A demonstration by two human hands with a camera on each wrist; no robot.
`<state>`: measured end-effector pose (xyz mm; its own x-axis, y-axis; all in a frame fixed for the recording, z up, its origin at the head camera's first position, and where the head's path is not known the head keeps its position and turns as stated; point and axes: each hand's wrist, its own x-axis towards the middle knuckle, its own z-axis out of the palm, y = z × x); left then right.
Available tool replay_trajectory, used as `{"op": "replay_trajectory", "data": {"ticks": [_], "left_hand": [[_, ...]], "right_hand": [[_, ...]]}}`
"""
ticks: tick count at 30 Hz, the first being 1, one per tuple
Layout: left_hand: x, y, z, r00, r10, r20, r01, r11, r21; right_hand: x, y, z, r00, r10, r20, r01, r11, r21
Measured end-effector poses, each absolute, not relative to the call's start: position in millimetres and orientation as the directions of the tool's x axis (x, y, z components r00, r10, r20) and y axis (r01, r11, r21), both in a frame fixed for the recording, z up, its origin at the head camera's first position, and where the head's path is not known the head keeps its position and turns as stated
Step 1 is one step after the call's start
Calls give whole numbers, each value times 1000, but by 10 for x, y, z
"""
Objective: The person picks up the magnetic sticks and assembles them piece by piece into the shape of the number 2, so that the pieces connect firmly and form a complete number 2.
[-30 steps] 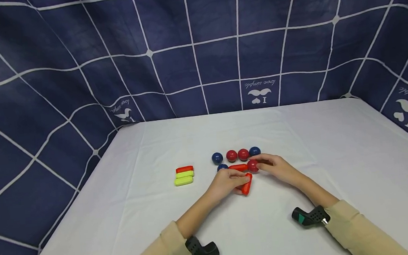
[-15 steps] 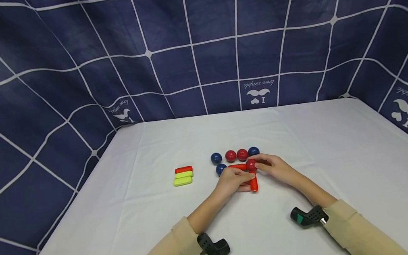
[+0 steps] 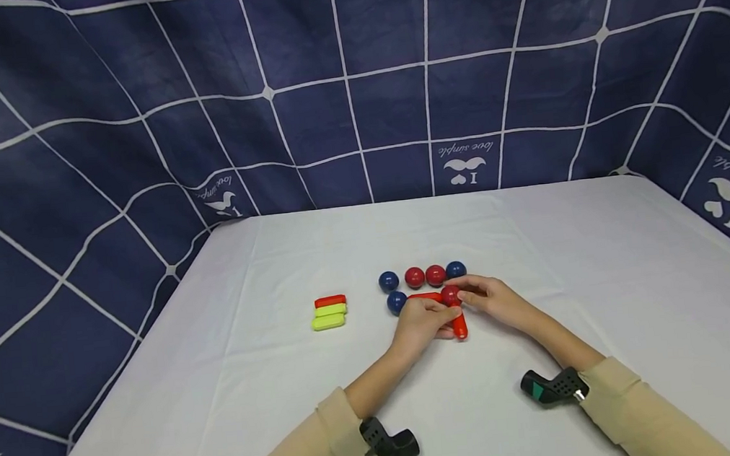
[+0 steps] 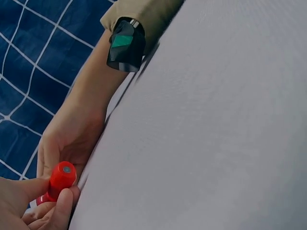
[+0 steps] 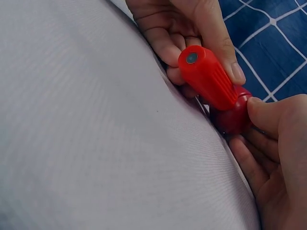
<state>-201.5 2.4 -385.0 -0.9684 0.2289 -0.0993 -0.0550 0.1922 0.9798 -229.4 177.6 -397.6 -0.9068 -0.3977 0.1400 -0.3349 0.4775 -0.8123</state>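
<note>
In the head view my left hand (image 3: 416,327) pinches a red rod (image 3: 460,327) between thumb and fingers. The right wrist view shows the rod (image 5: 207,76) as ribbed plastic, with a grey disc in its end. My right hand (image 3: 491,301) holds a shiny red ball (image 3: 450,295), gripped between thumb and fingers. The held rod's far end touches that ball. A second red rod (image 3: 424,296) lies between the red ball and a blue ball (image 3: 396,302), partly hidden behind my left hand.
Behind the hands, a row on the white tablecloth (image 3: 277,409) has a blue ball (image 3: 388,281), two red balls (image 3: 425,276) and another blue ball (image 3: 456,270). To the left lie a red rod (image 3: 329,301) and two yellow-green rods (image 3: 329,316). A dark blue checked curtain (image 3: 387,110) hangs behind.
My left hand has moved right and swung the red rod from a slant to nearly straight, bringing its end against the red ball. The right hand has stayed at the ball.
</note>
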Motion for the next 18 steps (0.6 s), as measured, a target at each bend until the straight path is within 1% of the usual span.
{"op": "replay_trajectory", "data": {"ticks": [6, 9, 13, 18], "left_hand": [[-1983, 10, -3856, -972, 233, -14, 52, 275, 960], [-1976, 12, -3871, -971, 241, -3, 64, 272, 960], [-1990, 24, -3887, -966, 259, 11, 86, 280, 956], [-2001, -3, -3863, -957, 288, 36, 153, 398, 905]], "right_hand": [[-2289, 1767, -3956, -896, -422, 137, -344, 465, -816], [-2283, 1765, -3959, -900, -418, 128, -334, 468, -818], [-2282, 1774, -3974, -906, -396, 149, -344, 483, -806], [-2283, 1771, -3982, -911, -381, 156, -344, 493, -799]]}}
